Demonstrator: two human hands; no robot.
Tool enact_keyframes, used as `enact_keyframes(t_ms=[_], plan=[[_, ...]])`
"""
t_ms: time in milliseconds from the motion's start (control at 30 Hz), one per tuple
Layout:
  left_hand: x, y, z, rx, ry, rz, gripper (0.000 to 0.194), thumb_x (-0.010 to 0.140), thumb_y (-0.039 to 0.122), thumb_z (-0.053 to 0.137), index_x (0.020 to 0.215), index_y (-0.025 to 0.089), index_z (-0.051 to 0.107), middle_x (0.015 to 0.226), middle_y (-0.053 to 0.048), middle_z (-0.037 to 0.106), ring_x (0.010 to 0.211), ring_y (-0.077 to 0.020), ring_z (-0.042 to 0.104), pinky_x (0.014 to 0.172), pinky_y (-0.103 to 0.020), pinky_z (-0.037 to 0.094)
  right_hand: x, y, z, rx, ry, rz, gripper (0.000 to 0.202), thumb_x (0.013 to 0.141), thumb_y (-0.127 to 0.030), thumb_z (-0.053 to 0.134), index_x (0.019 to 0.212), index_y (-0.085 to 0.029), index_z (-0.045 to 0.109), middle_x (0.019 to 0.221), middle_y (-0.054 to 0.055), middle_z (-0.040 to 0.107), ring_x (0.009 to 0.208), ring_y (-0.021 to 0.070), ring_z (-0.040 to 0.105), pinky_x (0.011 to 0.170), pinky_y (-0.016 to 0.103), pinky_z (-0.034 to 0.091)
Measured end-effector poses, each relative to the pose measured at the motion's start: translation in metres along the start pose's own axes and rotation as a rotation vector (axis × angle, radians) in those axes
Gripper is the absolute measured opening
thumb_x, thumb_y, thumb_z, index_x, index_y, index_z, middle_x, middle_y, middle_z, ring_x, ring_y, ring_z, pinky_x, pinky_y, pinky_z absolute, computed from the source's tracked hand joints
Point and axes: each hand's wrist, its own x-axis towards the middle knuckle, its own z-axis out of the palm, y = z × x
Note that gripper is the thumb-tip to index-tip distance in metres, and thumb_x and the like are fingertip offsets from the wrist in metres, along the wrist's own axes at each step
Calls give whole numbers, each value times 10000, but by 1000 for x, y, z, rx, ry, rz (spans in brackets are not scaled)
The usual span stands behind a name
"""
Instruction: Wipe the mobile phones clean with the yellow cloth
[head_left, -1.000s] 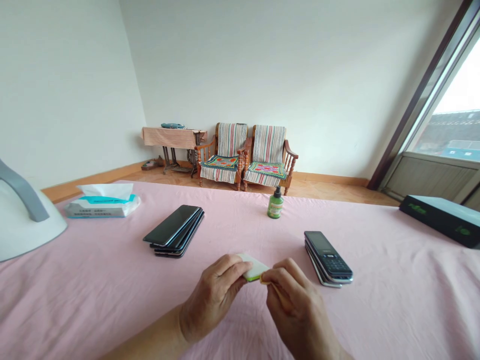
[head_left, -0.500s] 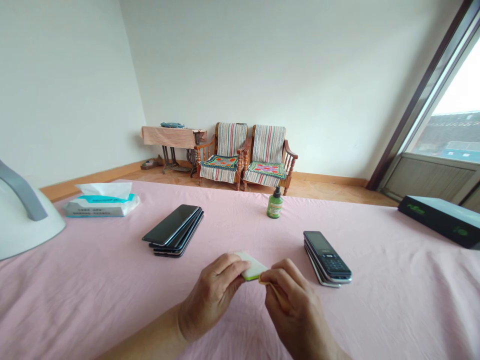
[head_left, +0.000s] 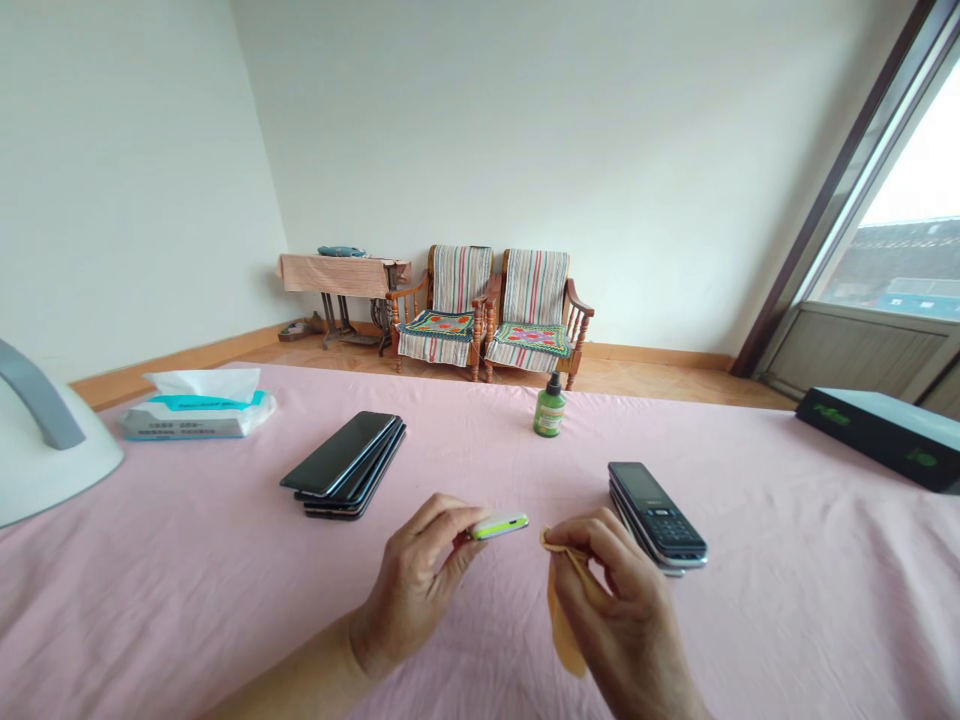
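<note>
Between its thumb and fingers, my left hand (head_left: 416, 580) grips a white and green phone-like device (head_left: 501, 526), turned so that its bright green edge faces me. My right hand (head_left: 611, 590) is closed on a yellow cloth (head_left: 564, 620), part of which hangs below the fingers. A small gap separates the cloth from the device. To the left lies a fanned stack of dark smartphones (head_left: 345, 465). A keypad phone (head_left: 656, 512) tops another stack just beyond my right hand. The green bottle (head_left: 550, 408) with a black cap stands upright behind both hands.
A pink cloth (head_left: 465, 450) covers the table. At the left are a tissue pack (head_left: 199, 405) and a white rounded object (head_left: 52, 450) with a grey handle. The black box (head_left: 877, 435) lies at the right. Two wooden chairs (head_left: 529, 300) stand beyond the table.
The device has tilted so its green edge faces me. My right hand has moved right, away from it, and the cloth now hangs down in view.
</note>
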Motion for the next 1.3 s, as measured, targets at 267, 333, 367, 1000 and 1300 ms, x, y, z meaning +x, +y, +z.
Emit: enact_keyframes(t_ms=[267,333,367,1000,1300], plan=[[-2,-1,3,-19,-42,0,259,887,97,563,1134,173,582,948,-66,585,852,-155,581,733,-237,489,-2,0,4,-23,-11,-42,165,832,-92,498,899,-211,591,833,20,577,740,129,601,660,214,495],[-3,0,3,-34,-58,3,268,890,94,558,1145,176,576,956,-68,585,857,-155,586,736,-235,495,-2,0,6,-16,4,-49,168,844,-94,494,922,-208,590,828,22,570,731,127,597,651,213,497],[-3,1,4,-45,-63,6,273,891,92,554,1149,179,574,961,-69,586,865,-156,590,742,-235,498,-3,0,7,-12,9,-54,173,850,-94,489,939,-206,588,826,24,565,729,127,595,647,213,498],[-2,11,6,-70,-123,11,244,916,126,507,1144,191,564,957,-79,602,894,-177,606,779,-266,521,-10,-8,17,-138,-71,-245,268,846,-40,449,1022,-192,582,825,50,568,720,140,587,653,239,508],[-1,11,3,-75,-122,10,266,907,115,510,1154,198,567,980,-82,605,903,-176,606,777,-262,521,-9,-5,17,-99,-87,-171,237,853,-54,430,970,-200,576,804,31,542,698,130,565,627,229,478]])
